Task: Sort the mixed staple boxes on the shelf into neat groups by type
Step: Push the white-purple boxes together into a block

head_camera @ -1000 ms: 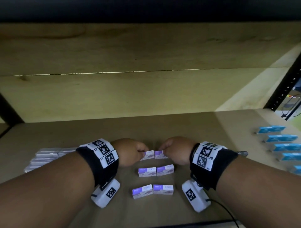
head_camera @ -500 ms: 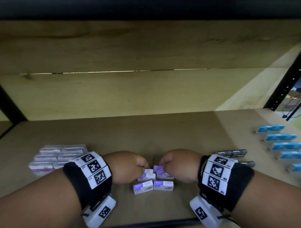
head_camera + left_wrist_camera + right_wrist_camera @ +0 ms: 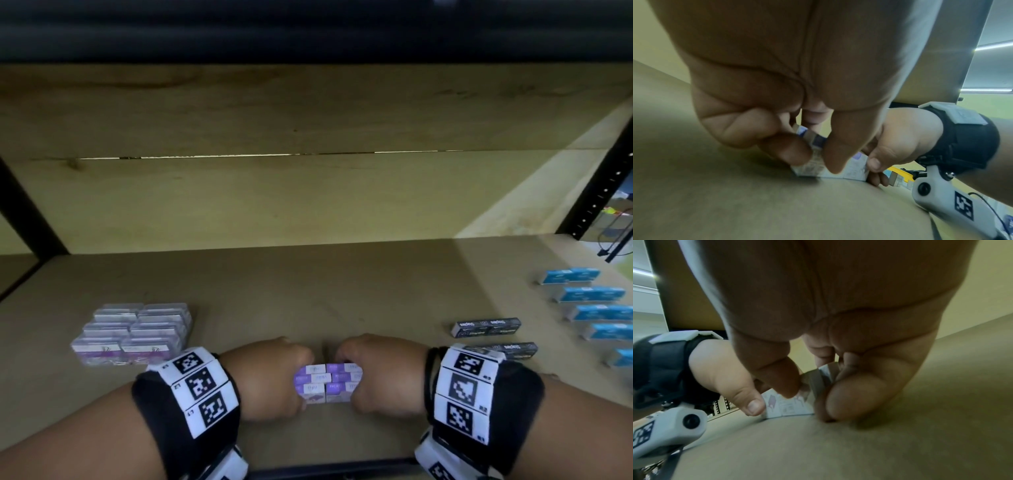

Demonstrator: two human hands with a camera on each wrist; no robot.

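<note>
Several small purple-and-white staple boxes (image 3: 327, 382) form one tight block on the shelf board (image 3: 308, 291), near its front edge. My left hand (image 3: 274, 377) grips the block's left side and my right hand (image 3: 380, 373) grips its right side. In the left wrist view, the thumb and curled fingers (image 3: 785, 149) pinch the boxes (image 3: 813, 165) front and back. In the right wrist view, the thumb (image 3: 777, 374) and the fingers hold the boxes (image 3: 789, 407) the same way. The far side of the block is hidden by my knuckles.
A group of clear plastic boxes (image 3: 137, 332) sits at the left. Two black staple boxes (image 3: 486, 327) lie at the right, with a column of blue boxes (image 3: 589, 294) beyond them. A black upright post (image 3: 596, 192) stands at the right rear. The shelf's dark front rail (image 3: 325, 469) is just below my wrists.
Three separate rows of purple boxes have been pushed together into one block. Both hands drew toward the front edge, sliding the back rows against the front one.
</note>
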